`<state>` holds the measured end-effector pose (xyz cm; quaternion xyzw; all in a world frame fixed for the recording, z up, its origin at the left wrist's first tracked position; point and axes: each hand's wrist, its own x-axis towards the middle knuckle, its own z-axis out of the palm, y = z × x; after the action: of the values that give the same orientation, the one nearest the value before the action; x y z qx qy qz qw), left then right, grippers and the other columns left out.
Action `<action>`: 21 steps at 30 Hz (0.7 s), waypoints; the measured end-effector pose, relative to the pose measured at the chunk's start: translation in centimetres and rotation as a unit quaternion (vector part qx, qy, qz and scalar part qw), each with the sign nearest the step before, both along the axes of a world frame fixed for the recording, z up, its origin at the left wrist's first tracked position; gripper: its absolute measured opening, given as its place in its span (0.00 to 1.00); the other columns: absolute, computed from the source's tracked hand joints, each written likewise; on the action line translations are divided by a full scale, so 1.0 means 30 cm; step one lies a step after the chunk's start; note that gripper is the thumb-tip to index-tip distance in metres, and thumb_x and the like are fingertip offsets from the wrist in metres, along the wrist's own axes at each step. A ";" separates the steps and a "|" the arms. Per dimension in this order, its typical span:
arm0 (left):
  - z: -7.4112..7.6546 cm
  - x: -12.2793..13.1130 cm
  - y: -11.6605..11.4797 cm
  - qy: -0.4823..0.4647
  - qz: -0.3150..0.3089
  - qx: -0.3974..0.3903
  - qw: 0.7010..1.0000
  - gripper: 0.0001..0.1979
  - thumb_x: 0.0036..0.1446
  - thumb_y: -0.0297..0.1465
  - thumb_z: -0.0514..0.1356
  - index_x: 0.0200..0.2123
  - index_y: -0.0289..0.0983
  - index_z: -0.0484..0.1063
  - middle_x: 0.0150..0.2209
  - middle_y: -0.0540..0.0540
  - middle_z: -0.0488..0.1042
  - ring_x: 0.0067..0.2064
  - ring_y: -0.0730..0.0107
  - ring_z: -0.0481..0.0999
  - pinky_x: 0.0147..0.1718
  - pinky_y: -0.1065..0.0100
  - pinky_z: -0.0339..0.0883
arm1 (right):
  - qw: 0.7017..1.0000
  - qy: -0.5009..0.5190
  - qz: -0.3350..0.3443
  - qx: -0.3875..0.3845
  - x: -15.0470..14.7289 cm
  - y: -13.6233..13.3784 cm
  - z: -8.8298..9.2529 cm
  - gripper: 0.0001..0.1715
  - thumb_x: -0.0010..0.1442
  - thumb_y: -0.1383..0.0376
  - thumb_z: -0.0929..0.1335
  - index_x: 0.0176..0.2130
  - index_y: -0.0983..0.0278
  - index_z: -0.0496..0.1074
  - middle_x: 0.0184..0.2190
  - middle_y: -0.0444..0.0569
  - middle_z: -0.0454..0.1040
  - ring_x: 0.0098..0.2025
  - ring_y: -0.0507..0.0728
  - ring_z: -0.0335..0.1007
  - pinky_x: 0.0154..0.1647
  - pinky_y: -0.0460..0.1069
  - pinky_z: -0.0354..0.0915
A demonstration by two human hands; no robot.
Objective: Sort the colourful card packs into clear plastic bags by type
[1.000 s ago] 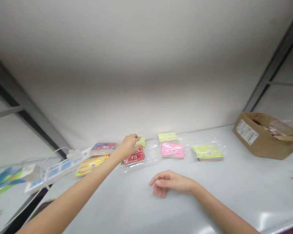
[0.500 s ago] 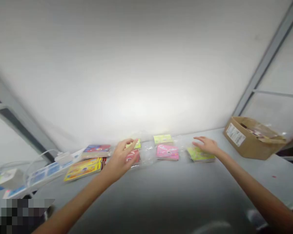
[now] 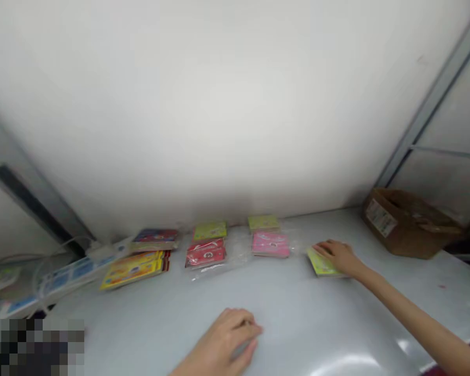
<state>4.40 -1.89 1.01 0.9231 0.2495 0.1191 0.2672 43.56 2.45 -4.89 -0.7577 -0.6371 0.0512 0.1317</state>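
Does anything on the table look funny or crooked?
Yes: the lime-green packet under the right hand lies crooked, turned at a slant, while the pink packet beside it sits straight.

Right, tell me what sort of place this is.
Probably a packing or stockroom bench: there is a cardboard box with a printed label, stacks of colourful packets in clear plastic laid out along a white table, and a power strip at the left.

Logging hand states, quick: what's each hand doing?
Left hand: loosely curled, nothing visible in it.
Right hand: open, palm down on the lime-green packet.
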 end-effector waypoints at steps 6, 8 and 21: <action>-0.030 0.033 -0.002 -0.019 0.036 -0.072 0.997 0.20 0.57 0.31 0.54 0.53 0.49 0.63 0.50 0.46 0.67 0.51 0.62 0.67 0.52 0.63 0.60 | 0.999 0.020 -0.016 0.030 -0.057 -0.103 -0.022 0.23 0.57 0.50 0.57 0.39 0.56 0.73 0.39 0.50 0.75 0.43 0.62 0.69 0.46 0.58 0.58; -0.035 0.047 -0.001 -0.023 0.041 -0.102 0.994 0.22 0.58 0.34 0.54 0.56 0.51 0.58 0.54 0.47 0.64 0.54 0.61 0.63 0.55 0.62 0.57 | 0.999 0.031 -0.023 0.038 -0.083 -0.132 -0.030 0.22 0.57 0.50 0.57 0.39 0.56 0.73 0.40 0.50 0.75 0.44 0.63 0.69 0.46 0.60 0.57; -0.133 0.031 -0.008 -0.102 0.083 -0.093 0.987 0.35 0.59 0.44 0.49 0.62 0.52 0.29 0.64 0.45 0.40 0.64 0.51 0.42 0.58 0.48 0.47 | 0.945 0.305 0.016 0.115 -0.402 -0.226 -0.022 0.15 0.54 0.57 0.63 0.42 0.54 0.70 0.44 0.47 0.72 0.49 0.65 0.63 0.52 0.62 0.56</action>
<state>5.31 -2.14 -2.97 0.8534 0.3064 0.2105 0.3652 31.52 -4.33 -5.54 -0.6756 -0.5799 0.2082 0.4049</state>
